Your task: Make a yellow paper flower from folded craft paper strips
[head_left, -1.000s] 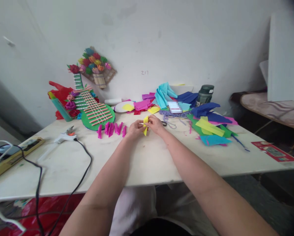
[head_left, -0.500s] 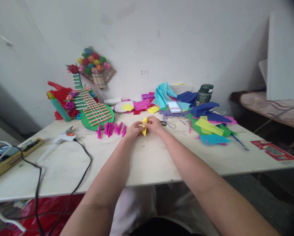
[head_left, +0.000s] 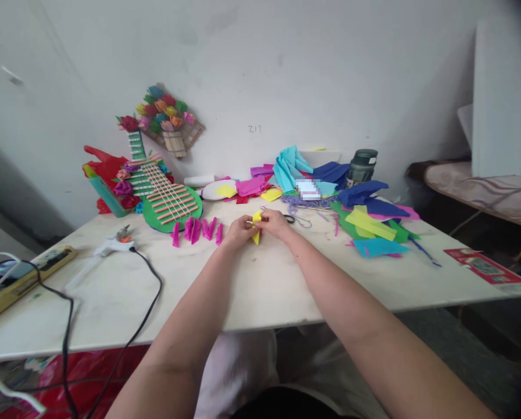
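Note:
Between both hands, over the middle of the white table (head_left: 269, 291), is a small piece of yellow crepe paper (head_left: 256, 237). My left hand (head_left: 239, 231) pinches it from the left, fingers closed. From the right, my right hand (head_left: 274, 223) is closed on its upper part, which looks bent over; the fingertips partly hide it. Several folded magenta paper pieces (head_left: 193, 230) stand or lie just left of my left hand. Behind my right hand, the dark loop of a scissors handle (head_left: 290, 219) shows.
A green paper guitar (head_left: 168, 203) leans at the back left. Nearby lie a white glue gun (head_left: 116, 246) with a black cord and a power strip (head_left: 46, 273). Coloured paper sheets (head_left: 369, 224), purple yarn (head_left: 310, 199) and a dark green bottle (head_left: 361, 167) are at the back and right.
The upper end of the yellow crepe paper, upright before, now looks folded or curled over between the fingers. Both hands have stayed in nearly the same place.

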Available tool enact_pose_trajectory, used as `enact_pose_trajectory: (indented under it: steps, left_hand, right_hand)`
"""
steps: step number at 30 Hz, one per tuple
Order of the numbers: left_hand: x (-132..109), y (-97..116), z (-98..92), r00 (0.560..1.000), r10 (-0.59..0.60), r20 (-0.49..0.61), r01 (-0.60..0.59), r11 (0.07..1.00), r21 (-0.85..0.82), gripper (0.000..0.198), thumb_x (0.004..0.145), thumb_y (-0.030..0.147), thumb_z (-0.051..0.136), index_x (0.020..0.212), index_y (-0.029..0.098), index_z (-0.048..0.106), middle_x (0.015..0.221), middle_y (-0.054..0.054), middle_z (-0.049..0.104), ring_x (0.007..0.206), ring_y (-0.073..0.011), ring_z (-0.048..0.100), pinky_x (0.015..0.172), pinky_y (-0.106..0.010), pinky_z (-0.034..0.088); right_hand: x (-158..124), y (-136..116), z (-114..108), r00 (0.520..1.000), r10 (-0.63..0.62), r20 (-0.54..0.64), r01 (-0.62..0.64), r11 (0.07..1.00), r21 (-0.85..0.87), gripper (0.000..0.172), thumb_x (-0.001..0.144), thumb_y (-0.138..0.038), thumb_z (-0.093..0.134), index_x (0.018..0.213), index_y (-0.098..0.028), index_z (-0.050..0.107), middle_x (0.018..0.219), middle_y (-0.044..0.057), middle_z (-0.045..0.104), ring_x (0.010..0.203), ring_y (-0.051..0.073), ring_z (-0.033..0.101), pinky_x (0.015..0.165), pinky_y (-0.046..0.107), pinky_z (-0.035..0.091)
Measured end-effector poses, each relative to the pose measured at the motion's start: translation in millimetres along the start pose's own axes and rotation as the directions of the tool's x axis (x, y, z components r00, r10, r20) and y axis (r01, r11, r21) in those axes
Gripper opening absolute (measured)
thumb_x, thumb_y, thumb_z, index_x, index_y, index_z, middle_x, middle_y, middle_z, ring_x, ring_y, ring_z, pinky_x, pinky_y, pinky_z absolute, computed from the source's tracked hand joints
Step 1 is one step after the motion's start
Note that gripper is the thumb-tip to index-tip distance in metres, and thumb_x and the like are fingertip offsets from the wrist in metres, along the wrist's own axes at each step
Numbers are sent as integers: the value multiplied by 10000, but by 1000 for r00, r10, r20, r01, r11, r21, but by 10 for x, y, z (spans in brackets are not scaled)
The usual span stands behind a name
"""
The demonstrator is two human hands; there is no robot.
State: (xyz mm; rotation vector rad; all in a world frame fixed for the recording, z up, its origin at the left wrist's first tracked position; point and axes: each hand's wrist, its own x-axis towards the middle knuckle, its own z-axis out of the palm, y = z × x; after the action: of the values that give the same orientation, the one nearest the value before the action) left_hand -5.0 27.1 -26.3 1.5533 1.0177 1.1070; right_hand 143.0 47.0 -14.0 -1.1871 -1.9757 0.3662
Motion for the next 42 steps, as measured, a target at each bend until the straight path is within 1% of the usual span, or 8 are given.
enact_pose_trajectory:
  steps: [6,9,14,17,26,30,35,42]
  left_hand:
    - [-35,53,28,999,-36,14,38,992,-124,472,511,288,736,865,141,460,637,-7,640,591,-132,605,551,-222,428]
    - [-43,56,34,1000,-26,-2,25,991,-135,477,503,281,743,861,142,461,634,-7,640,612,-137,613,584,-233,437]
    - [-33,39,37,1000,0,12,1,995,-99,432,557,297,718,872,147,464,660,-22,650,670,-155,629,662,-271,453]
    - [-40,63,39,999,-25,28,27,995,-94,430,549,282,725,867,142,472,662,-28,649,678,-164,632,653,-266,453]
    - [-101,130,-9,986,-146,84,159,971,-180,414,536,270,730,839,134,483,637,-21,640,610,-162,624,582,-260,463]
    - [-65,75,-20,990,-128,52,135,977,-163,432,515,240,744,835,137,474,594,-16,632,592,-159,622,555,-239,448]
    - [-30,25,-4,996,-82,25,84,986,-144,442,508,250,748,843,136,483,589,-16,634,587,-158,620,561,-240,445]
    - [-20,19,13,1000,-11,11,12,1000,-11,398,550,291,716,856,141,510,663,-44,655,634,-161,623,585,-248,449]
  right_hand:
    - [9,-20,15,999,34,7,-34,999,33,151,632,-308,608,621,-159,622,634,-15,560,591,91,481,550,204,358]
    - [17,-19,27,994,100,42,-105,984,146,146,613,-292,618,649,-151,634,631,-6,586,596,105,508,548,215,386]
    - [-5,-54,3,954,258,150,-298,842,449,183,592,-269,618,702,-125,641,606,-1,588,505,84,481,458,200,372]
    - [-17,-74,-9,933,305,191,-359,773,523,197,563,-288,637,669,-121,628,579,0,576,463,67,445,415,188,337]
    - [-38,-74,39,948,283,147,-319,848,423,180,550,-304,644,635,-147,621,550,-28,546,507,73,465,452,186,364]
    - [-58,-137,21,937,303,175,-349,847,400,176,593,-304,628,655,-140,612,536,-23,539,482,78,471,429,191,359]
    - [-53,-176,16,907,360,218,-421,760,495,166,603,-261,639,718,-146,607,546,-25,538,429,66,431,382,192,319]
    - [-29,-63,24,873,361,328,-486,575,658,219,561,-263,689,620,-157,507,366,-96,335,325,31,266,330,181,200]
